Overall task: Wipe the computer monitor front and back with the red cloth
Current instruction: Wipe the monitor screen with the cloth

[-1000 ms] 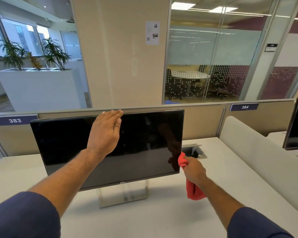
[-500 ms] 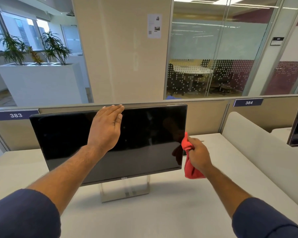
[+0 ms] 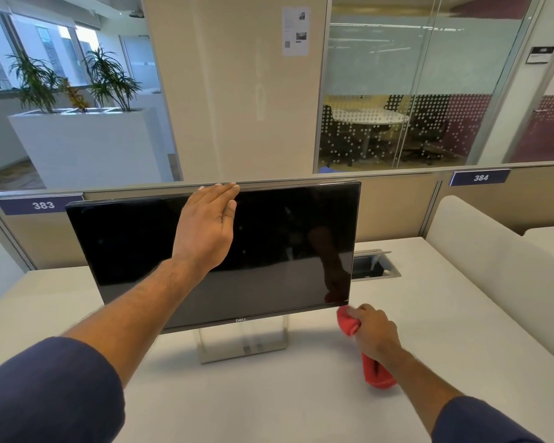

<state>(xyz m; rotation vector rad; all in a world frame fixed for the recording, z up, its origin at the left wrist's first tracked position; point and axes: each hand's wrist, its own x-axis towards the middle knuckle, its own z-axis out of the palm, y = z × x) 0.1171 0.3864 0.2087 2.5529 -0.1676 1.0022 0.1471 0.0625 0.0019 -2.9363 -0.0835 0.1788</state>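
Hands [image 3: 375, 334] on monitor [image 3: 135, 247], cloth [image 3: 348, 324]

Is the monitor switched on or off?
Apparently off: the monitor screen is uniformly black, showing only reflections of the right hand and red cloth.

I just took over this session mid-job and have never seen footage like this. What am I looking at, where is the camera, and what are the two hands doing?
There is no machine here: a person works with bare hands, and the single view comes from a camera on their head, looking forward and down. On a white desk stands a dark, switched-off monitor on a silver stand. The left hand lies flat with straight fingers at the monitor's top edge, apparently steadying it. The right hand grips a bunched red cloth at the screen's lower right corner. Behind the monitor is a desk divider with the number plates 383 and 384.
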